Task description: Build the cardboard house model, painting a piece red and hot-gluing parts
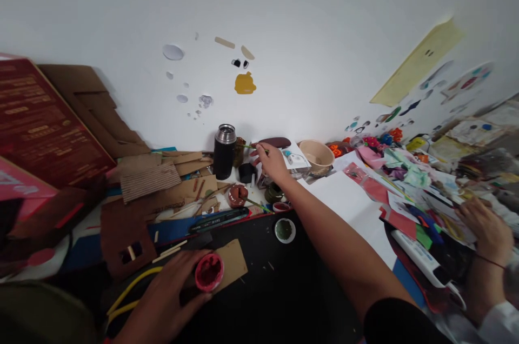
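Note:
My left hand (178, 290) is wrapped round a small open jar of red paint (210, 271) above a piece of cardboard (233, 263). Stretched out toward the wall, my right hand (270, 161) pinches a thin green paintbrush (248, 146). The brush's far end points left, to a brownish jar (239, 153) beside a black thermos (224, 152) with no lid on. Between my hands are a jar of brown paint (238, 196) with a green stick leaning at it, a dark green jar (274, 192) and a white-rimmed lid (285, 230) with green paint in it.
Cardboard scraps (150, 179) and a box cutter (219, 220) lie at the left, below a red box (48, 122). A beige bowl (316, 156) stands by the wall. Paper (344, 203) and a white power strip (421, 257) are at right, near another person's hand (486, 227).

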The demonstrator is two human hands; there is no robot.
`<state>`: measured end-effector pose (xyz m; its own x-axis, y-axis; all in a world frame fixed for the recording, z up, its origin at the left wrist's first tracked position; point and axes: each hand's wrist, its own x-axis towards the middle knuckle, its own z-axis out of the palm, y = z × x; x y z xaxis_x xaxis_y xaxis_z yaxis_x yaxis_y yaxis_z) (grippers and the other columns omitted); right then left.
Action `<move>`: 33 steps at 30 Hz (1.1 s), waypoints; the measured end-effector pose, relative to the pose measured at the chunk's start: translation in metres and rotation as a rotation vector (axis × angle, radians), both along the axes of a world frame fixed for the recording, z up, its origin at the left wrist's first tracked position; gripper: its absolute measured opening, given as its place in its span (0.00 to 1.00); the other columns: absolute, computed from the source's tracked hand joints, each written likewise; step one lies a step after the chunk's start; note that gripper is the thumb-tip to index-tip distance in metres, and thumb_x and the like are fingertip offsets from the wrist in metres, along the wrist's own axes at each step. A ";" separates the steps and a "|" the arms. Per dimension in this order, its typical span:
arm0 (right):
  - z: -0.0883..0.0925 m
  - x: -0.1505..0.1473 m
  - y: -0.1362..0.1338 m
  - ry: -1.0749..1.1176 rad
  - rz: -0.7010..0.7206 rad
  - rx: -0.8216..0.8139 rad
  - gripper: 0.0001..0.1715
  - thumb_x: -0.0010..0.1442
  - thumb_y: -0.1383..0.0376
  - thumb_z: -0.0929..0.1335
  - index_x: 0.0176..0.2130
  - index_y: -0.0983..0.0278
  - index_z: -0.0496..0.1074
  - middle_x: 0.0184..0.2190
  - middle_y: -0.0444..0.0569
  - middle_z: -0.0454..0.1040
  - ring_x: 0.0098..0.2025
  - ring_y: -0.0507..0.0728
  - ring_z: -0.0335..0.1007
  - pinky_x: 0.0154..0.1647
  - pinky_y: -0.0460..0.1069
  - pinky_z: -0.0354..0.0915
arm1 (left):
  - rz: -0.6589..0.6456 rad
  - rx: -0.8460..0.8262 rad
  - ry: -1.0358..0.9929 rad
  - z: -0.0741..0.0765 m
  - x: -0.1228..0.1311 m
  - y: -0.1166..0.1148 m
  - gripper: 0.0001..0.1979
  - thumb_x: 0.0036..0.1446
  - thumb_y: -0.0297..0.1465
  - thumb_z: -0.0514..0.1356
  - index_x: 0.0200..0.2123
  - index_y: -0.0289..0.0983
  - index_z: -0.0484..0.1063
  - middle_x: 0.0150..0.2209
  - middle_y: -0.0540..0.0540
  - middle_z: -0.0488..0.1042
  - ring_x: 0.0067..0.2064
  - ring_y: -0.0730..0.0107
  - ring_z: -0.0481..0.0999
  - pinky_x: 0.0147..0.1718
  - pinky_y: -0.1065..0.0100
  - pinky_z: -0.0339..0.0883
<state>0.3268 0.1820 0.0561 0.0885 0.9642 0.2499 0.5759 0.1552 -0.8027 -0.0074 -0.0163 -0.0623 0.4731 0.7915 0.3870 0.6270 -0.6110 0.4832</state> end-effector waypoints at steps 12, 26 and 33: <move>0.009 -0.002 -0.009 -0.212 -0.065 0.054 0.25 0.78 0.53 0.61 0.40 0.60 0.81 0.28 0.46 0.83 0.33 0.58 0.81 0.39 0.48 0.68 | -0.016 -0.102 -0.036 0.007 0.002 0.001 0.29 0.56 0.35 0.71 0.61 0.49 0.74 0.59 0.44 0.82 0.56 0.49 0.84 0.53 0.53 0.81; 0.018 -0.005 -0.017 -0.489 -0.120 0.096 0.29 0.79 0.51 0.61 0.36 0.61 0.81 0.29 0.50 0.82 0.34 0.59 0.78 0.37 0.49 0.61 | -0.020 -0.025 -0.042 0.004 0.000 0.004 0.30 0.57 0.38 0.70 0.63 0.49 0.71 0.58 0.44 0.82 0.55 0.49 0.84 0.52 0.55 0.82; 0.009 -0.009 -0.017 -0.503 -0.165 0.062 0.25 0.79 0.53 0.61 0.42 0.60 0.82 0.29 0.51 0.82 0.37 0.62 0.79 0.39 0.49 0.62 | -0.028 -0.050 -0.055 0.005 0.001 0.001 0.29 0.58 0.39 0.70 0.62 0.49 0.71 0.58 0.45 0.82 0.56 0.49 0.84 0.52 0.54 0.82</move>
